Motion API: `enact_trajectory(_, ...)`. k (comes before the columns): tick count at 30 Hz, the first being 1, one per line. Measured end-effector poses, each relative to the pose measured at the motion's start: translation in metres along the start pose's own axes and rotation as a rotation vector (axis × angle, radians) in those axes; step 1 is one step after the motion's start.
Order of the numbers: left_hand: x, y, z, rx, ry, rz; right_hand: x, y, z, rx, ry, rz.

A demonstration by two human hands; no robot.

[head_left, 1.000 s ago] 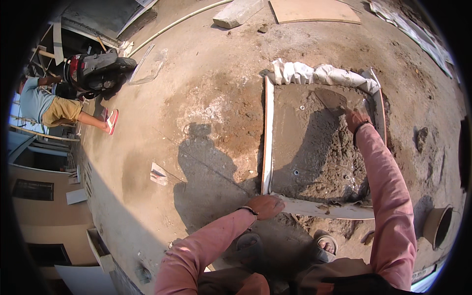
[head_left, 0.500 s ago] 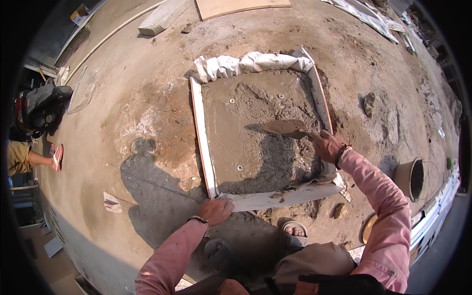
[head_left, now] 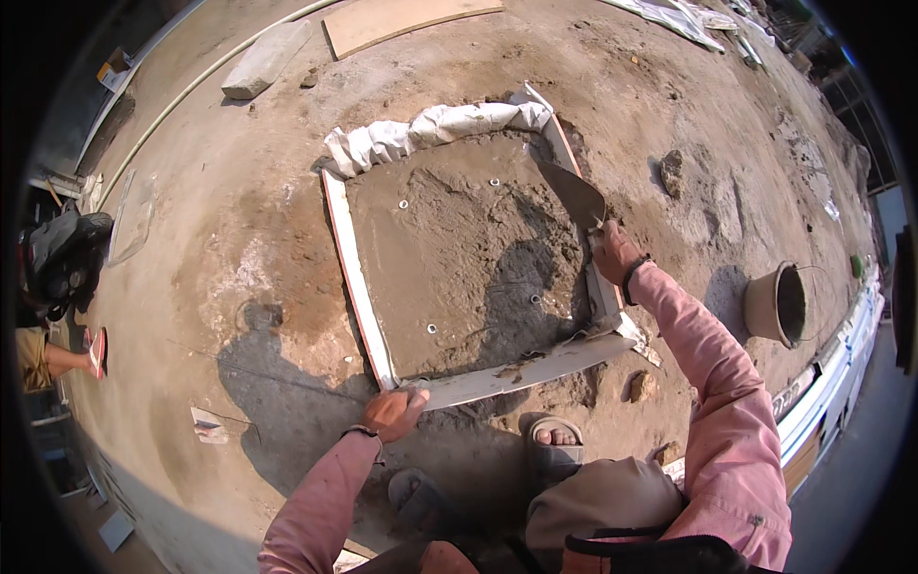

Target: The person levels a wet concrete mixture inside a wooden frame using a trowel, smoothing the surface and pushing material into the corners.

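Wet grey concrete [head_left: 421,277] fills a square, low-sided form [head_left: 357,268] on the ground. Several small pale rings show in its surface. My right hand [head_left: 617,251] is closed round the handle of a pointed trowel [head_left: 574,198], whose blade lies over the far right part of the concrete, by the right side board. At the near left corner, my left hand [head_left: 397,411] grips the form's edge, fingers partly hidden from view. Crumpled white sheeting [head_left: 430,129] lines the far side. The shadow of my upper body falls across the near right concrete.
A bucket [head_left: 765,301] lies tilted at the right. Beyond the form are a stone slab [head_left: 268,62], a flat board [head_left: 411,24] and a long pipe [head_left: 206,88]. At the left edge, another person's sandalled foot [head_left: 96,352] shows below a black motorbike part [head_left: 62,258].
My right hand has moved the trowel away from the middle, to the far right edge of the concrete. The view has shifted, while my left hand stays at the near left corner.
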State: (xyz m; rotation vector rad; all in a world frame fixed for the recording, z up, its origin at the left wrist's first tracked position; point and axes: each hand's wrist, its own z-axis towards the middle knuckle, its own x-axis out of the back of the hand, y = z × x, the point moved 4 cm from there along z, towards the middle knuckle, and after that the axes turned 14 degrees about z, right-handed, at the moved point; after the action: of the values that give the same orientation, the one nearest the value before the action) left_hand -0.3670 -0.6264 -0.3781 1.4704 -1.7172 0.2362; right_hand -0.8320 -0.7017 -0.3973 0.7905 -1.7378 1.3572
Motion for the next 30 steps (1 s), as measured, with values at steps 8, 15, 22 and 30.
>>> enact_trajectory(8,-0.006,-0.005,-0.001,0.039,-0.048,0.001,0.03,-0.046,-0.036,0.268,-0.421,-0.506)
enact_trajectory(15,-0.007,-0.007,-0.001,-0.005,-0.013,0.056,0.07,-0.079,-0.02,0.339,-0.175,-0.523)
enact_trajectory(22,0.014,0.009,-0.006,-0.037,-0.017,0.073,0.021,-0.074,-0.039,0.26,-0.478,-0.765)
enact_trajectory(30,-0.002,-0.003,0.004,-0.039,0.046,0.035,0.017,-0.073,0.02,0.203,-0.398,-0.862)
